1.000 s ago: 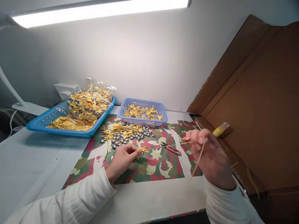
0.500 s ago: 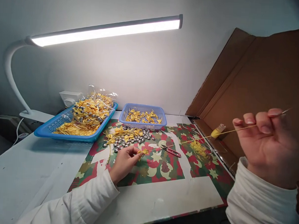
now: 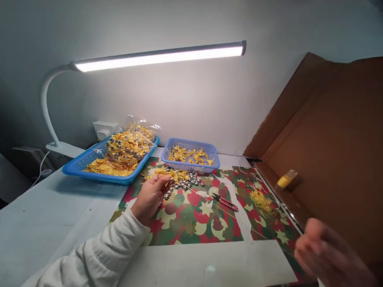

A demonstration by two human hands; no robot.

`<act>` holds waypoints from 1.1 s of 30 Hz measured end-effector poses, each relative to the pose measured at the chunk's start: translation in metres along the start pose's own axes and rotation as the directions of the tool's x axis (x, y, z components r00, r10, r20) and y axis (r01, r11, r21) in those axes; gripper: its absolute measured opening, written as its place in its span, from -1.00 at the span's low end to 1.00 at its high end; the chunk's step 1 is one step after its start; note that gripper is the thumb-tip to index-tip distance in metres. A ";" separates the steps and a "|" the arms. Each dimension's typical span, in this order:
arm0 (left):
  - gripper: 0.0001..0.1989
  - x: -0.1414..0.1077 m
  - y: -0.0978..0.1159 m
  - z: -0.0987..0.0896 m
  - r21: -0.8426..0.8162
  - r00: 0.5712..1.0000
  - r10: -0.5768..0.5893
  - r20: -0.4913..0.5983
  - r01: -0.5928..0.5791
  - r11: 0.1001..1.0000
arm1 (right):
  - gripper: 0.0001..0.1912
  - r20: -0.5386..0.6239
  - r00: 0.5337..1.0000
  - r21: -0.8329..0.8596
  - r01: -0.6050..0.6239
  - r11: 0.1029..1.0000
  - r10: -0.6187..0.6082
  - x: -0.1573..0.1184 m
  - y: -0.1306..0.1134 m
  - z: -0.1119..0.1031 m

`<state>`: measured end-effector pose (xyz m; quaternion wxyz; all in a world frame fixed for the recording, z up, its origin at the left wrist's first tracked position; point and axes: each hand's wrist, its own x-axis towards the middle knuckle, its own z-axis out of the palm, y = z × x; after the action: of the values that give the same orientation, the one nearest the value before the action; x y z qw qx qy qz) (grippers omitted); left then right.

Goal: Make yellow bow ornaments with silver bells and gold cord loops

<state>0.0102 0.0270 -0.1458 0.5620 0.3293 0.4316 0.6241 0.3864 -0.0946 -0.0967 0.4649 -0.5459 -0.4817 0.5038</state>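
Note:
My left hand point(image 3: 149, 195) is closed at the fingertips on a small yellow ribbon bow, mostly hidden by the fingers and overlapping the pile behind. Just beyond it lie yellow bows point(image 3: 179, 175) with golden stems and many silver beads point(image 3: 190, 181). From the left fingertips a yellow thread point(image 3: 218, 208) slants down across the patterned mat to my right hand point(image 3: 328, 253). That hand is blurred by motion, its fingers curled together around the thread's end. Whether a needle is in it cannot be seen. Red-handled thread snips point(image 3: 225, 201) rest on the mat between the hands.
A blue basket point(image 3: 110, 179) with bagged bows stands at the left, a smaller blue basket point(image 3: 190, 165) of bows at the back. A lamp point(image 3: 163, 57) hangs above. Right are tangled yellow thread point(image 3: 262, 201), a small yellow bottle point(image 3: 287, 178) and a cardboard wall point(image 3: 334, 133).
My right hand has dropped from high on the right to low near the table's front edge. My left hand has lifted slightly towards the pile. The camera view has shifted a little.

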 end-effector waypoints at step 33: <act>-0.70 -0.047 0.004 0.034 0.065 0.966 -0.250 0.070 0.246 0.967 | -0.77 0.153 0.895 -0.512 0.434 0.741 -0.419 0.109 0.037 0.161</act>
<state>0.0464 -0.0140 -0.1251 0.6426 0.3124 0.4645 0.5233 0.2313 0.0136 -0.1543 0.3908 -0.5213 -0.7206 0.2374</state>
